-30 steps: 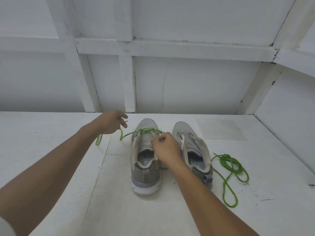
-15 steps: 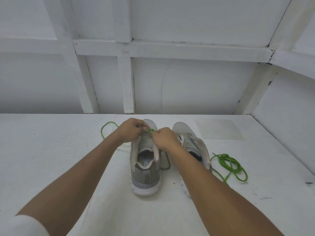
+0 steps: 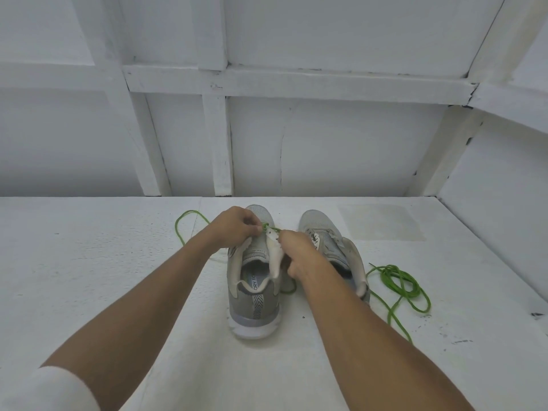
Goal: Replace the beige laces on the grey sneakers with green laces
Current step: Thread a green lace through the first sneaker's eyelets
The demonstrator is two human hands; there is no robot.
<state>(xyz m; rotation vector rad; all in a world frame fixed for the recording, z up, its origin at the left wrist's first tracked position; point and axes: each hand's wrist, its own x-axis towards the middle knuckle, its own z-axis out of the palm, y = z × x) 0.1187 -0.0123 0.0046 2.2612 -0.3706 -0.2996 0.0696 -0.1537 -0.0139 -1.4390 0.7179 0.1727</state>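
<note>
Two grey sneakers stand side by side on the white surface, heels toward me. Over the left sneaker (image 3: 255,295) my left hand (image 3: 234,225) pinches a green lace (image 3: 184,225) at the front eyelets. The lace loops out to the left behind my wrist. My right hand (image 3: 299,250) grips the right side flap of that shoe, with a bit of green lace showing under it. The right sneaker (image 3: 329,241) stands partly behind my right forearm. A second green lace (image 3: 400,284) lies coiled on the surface right of it.
The white tabletop (image 3: 89,277) ends at a white panelled wall (image 3: 326,149) behind the shoes, and a side wall closes in at the right. A faint square patch (image 3: 382,222) marks the surface beyond the right sneaker.
My left hand came in from the left to the shoe's front eyelets and now pinches the lace there. The lace's free end now lies looped on the left. My right hand shifted slightly forward.
</note>
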